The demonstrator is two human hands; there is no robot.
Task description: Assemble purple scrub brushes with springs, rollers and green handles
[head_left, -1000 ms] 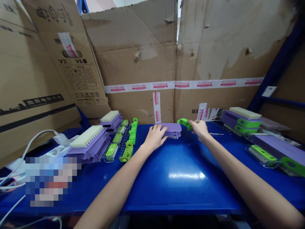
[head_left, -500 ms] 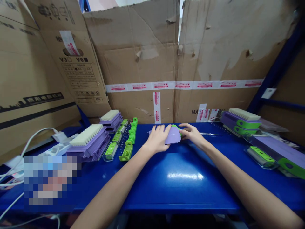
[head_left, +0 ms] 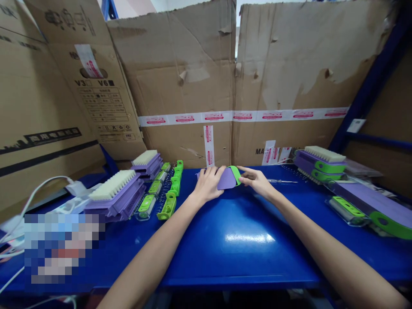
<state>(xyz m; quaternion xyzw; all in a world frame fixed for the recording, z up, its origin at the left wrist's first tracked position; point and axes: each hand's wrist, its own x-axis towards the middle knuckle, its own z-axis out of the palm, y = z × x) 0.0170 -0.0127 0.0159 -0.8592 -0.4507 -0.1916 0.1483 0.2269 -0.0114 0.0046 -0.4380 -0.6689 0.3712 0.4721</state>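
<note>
My left hand is wrapped over a smooth purple plastic part, hiding its left side. At the right end of that part is a bright green end piece, which my right hand pinches between thumb and fingers. The green piece lies along the purple edge; whether it is fully seated I cannot tell. Both hands are above the far middle of the blue table. Just beyond my right hand lies a thin screwdriver-like tool.
At left stand purple pieces with cream bristles, a row of green-topped clear cases, scattered screws and green end pieces. Finished-looking purple-green brushes and another clear case are at right. Cardboard walls the back.
The purple part has turned in my left hand, and the green piece now shows more fully at its end. My right hand's fingers have closed in on the green piece. The view has shifted slightly.
</note>
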